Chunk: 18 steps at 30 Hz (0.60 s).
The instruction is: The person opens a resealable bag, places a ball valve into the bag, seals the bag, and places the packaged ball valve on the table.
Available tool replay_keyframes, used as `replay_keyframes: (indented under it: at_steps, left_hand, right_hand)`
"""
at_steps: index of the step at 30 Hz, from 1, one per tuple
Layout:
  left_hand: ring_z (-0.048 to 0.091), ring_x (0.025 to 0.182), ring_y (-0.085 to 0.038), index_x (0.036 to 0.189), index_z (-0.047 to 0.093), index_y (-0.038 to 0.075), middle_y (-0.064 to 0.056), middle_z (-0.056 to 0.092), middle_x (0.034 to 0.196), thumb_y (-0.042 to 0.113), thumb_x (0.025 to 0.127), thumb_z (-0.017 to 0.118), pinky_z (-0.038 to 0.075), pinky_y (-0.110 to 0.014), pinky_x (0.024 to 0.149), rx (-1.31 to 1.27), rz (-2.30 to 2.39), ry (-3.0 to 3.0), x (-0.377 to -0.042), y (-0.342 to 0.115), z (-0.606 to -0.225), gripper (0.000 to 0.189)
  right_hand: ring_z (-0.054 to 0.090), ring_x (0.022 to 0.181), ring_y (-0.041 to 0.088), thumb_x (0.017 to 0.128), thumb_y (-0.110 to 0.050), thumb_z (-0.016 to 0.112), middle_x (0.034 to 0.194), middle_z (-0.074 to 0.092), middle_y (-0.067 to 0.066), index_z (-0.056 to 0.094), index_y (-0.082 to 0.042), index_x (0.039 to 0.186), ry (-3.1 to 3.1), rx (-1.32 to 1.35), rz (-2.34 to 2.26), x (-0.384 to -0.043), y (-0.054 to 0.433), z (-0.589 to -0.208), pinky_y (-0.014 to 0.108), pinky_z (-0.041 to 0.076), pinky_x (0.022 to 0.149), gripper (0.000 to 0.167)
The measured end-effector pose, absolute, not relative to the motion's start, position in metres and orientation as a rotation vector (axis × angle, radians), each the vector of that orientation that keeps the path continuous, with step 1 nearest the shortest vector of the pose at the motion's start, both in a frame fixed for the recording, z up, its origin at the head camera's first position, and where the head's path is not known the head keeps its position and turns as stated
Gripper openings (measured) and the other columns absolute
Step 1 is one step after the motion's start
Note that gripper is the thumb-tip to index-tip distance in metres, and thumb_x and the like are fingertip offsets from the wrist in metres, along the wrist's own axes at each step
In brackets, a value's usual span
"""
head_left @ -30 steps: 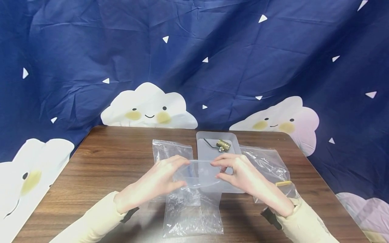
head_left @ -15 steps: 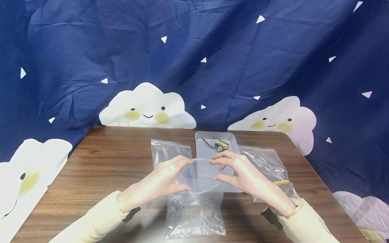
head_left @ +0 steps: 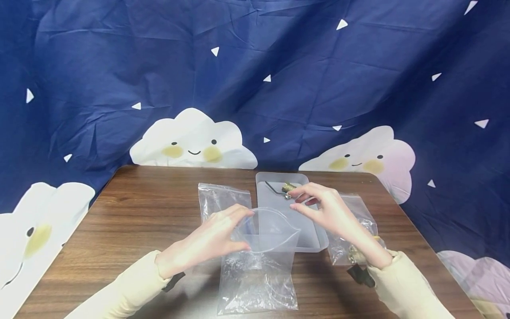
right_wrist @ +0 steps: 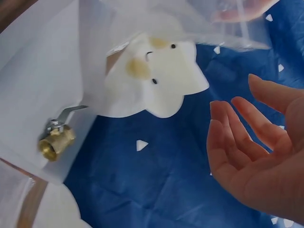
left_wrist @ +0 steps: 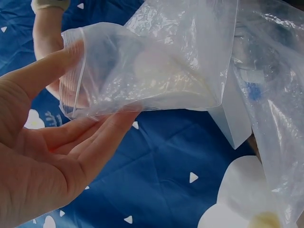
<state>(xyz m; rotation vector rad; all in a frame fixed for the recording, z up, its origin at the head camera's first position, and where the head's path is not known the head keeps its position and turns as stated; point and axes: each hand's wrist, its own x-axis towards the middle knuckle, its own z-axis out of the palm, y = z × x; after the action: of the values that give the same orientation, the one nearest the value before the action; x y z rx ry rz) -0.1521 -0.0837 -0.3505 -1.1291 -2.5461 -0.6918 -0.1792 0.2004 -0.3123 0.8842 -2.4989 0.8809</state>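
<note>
My left hand (head_left: pixel 209 235) holds a clear zip bag (head_left: pixel 259 283) at its mouth, thumb on one side and fingers on the other. The mouth gapes, and the bag hangs down toward the table. In the left wrist view the bag (left_wrist: pixel 142 71) spans from thumb to fingertips. My right hand (head_left: pixel 324 208) is off the bag, fingers loosely bent with nothing between them, over the right side of a white tray (head_left: pixel 307 237). A brass ball valve (head_left: pixel 287 188) with a lever handle lies in the tray, partly covered by those fingertips; the right wrist view shows the valve (right_wrist: pixel 57 142) whole.
Another clear zip bag (head_left: pixel 223 195) lies left of the tray. To its right, a further bag (head_left: pixel 358 210) has a brass-coloured piece (head_left: pixel 356 255) in it, partly behind my right wrist. Everything rests on a brown wooden table (head_left: pixel 147 204) before a blue curtain.
My right hand lets go of the bag's mouth and moves up and right toward the ball valve. The mouth has widened; my left hand stays in nearly the same place.
</note>
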Motion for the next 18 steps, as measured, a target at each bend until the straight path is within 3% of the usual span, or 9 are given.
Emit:
replay_keyframes:
  at_steps: [18]
  left_hand:
    - [0.068, 0.107, -0.018, 0.127, 0.059, 0.004, -0.006, 0.065, 0.124, 0.027, 0.071, 0.088, 0.057, -0.033, 0.092, -1.165, -0.716, -2.547, -0.149, -0.082, -0.353, 0.066]
  right_hand:
    - [0.073, 0.090, 0.029, 0.084, -0.008, 0.076, 0.105, 0.073, 0.020, 0.069, 0.001, 0.108, -2.789, 0.543, 0.991, -0.262, 0.232, -0.355, 0.024, 0.058, 0.075, 0.027]
